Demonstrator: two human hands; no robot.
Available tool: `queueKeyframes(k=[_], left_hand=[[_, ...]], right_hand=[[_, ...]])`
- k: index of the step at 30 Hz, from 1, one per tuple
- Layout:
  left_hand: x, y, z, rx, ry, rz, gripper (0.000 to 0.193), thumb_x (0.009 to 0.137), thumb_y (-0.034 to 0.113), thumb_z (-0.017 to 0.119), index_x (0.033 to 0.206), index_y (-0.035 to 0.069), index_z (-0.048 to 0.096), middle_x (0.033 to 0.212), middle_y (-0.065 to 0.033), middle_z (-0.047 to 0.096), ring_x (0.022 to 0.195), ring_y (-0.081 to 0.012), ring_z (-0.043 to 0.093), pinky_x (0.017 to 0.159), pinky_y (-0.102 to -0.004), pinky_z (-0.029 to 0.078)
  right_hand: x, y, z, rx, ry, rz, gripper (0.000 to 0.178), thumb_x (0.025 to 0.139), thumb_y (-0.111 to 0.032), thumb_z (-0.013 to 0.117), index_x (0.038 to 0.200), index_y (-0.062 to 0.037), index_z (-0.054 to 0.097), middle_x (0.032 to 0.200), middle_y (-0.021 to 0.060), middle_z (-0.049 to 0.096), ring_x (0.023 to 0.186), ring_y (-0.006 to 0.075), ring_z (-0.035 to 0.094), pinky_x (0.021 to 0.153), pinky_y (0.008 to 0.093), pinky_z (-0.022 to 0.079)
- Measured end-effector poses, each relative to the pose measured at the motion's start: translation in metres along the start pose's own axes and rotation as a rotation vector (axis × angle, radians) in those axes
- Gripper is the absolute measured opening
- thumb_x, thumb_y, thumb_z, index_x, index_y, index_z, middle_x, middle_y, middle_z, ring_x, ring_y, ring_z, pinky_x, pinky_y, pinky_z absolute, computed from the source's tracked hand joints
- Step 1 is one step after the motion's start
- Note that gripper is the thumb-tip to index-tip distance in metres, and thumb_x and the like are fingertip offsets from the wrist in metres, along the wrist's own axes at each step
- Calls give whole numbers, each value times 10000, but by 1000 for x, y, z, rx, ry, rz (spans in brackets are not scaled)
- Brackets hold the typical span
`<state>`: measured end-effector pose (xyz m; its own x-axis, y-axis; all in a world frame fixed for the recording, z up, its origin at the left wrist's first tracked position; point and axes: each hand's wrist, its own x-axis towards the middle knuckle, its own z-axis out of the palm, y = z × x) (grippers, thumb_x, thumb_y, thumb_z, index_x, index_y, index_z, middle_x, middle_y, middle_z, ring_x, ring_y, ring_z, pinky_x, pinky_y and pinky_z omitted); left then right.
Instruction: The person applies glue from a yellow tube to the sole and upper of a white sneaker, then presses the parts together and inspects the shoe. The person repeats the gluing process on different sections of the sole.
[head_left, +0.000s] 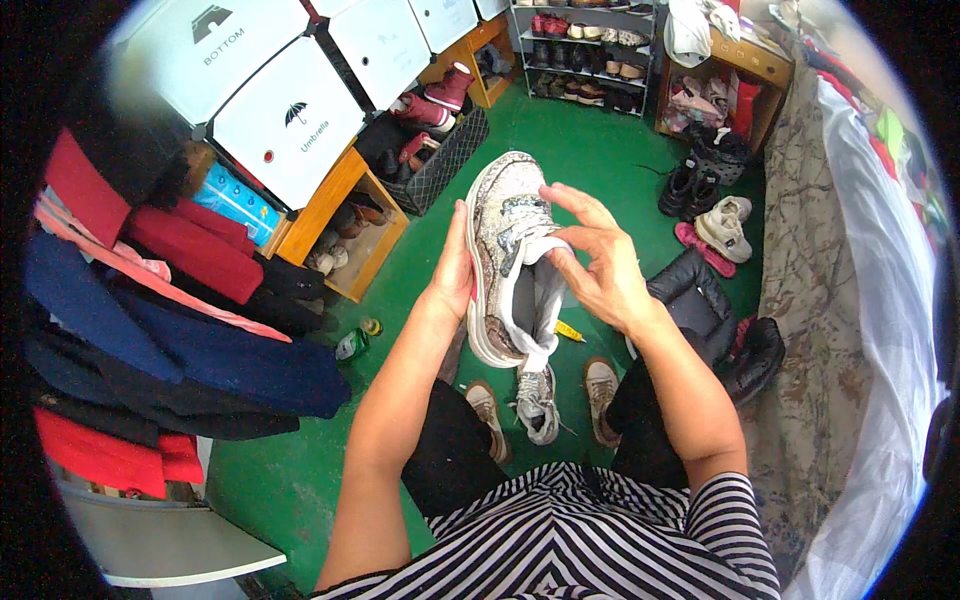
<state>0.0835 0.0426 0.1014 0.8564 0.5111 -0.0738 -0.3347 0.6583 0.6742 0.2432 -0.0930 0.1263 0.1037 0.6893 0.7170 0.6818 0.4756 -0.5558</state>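
A worn white and grey-brown sneaker is held up in front of me, toe pointing away and its opening facing up. My left hand grips it along the left side of the sole; most of those fingers are hidden behind it. At the shoe's right side, my right hand has its thumb and forefinger at the tongue and collar, while other fingers reach toward the laces. Below, a second laced sneaker stands on the floor between my feet.
A green floor lies below. Ahead are a shoe rack and a black basket of shoes. White cabinets and hanging clothes line the left. Black padded jackets, shoes and a camouflage-covered bed are right.
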Motion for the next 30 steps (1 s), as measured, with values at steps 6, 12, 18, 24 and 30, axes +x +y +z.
queueKeyframes(k=[6,12,18,24,30], left_hand=[[3,-12,5,-103,-89,-193,690,979,629,336,1421,112,453,1330,-115,583,1164,-275,600,988,-447,507],[9,-24,14,-91,-20,-396,824,900,760,279,1257,77,570,1023,-184,650,804,-301,653,684,-406,570],[8,-39,2,-52,-205,-305,726,967,665,299,1370,96,502,1168,-163,638,956,-254,664,793,-371,581],[25,-56,-17,-120,-4,-451,823,939,700,314,1389,27,460,1229,-265,604,1100,-367,634,942,-492,526],[29,-50,-37,165,279,-249,697,984,557,441,1365,-25,393,1309,-231,539,1163,-330,565,937,-484,476]], right_hand=[[2,-10,0,502,121,247,157,869,-59,605,913,48,712,1157,154,661,1089,241,607,925,335,463],[5,0,-4,1209,203,639,300,873,-92,569,1096,86,661,1161,153,661,1084,233,621,999,334,434],[5,19,2,1383,427,881,181,888,-108,580,961,35,665,945,133,689,861,214,654,789,336,520],[4,31,-6,1155,492,819,128,882,-106,591,862,-2,663,808,88,685,701,171,634,671,310,511],[-5,51,-5,617,445,619,179,878,-115,610,786,21,682,850,49,675,745,100,584,683,235,454]])
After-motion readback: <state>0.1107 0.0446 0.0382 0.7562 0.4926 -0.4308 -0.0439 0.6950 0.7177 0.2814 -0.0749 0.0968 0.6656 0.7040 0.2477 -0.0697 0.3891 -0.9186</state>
